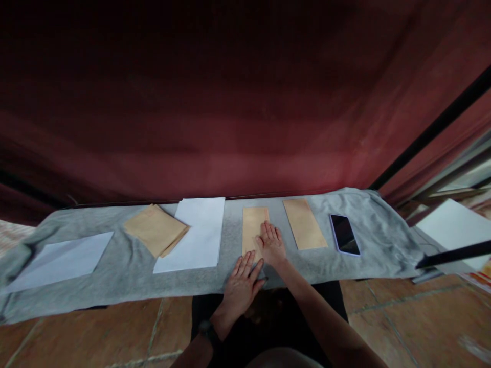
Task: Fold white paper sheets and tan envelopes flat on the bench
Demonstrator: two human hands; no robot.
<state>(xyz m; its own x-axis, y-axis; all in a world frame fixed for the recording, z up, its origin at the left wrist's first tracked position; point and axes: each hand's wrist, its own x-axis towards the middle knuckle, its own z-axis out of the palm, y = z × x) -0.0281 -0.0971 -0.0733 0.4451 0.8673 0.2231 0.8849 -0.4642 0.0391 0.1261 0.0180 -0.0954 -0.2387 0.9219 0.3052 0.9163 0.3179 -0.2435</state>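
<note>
Smoothing the brown envelope [253,221] flat, midway along the cloth-covered table's [126,273] front edge, seems the step in hand, with left hand [241,286] and right hand [271,244] spread open and grasping nothing; lifting it would call for pinching an edge.

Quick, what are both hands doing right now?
Left hand: open, flat, fingertips at the near end of the envelope, holding nothing.
Right hand: open, flat on the envelope, holding nothing.
</note>
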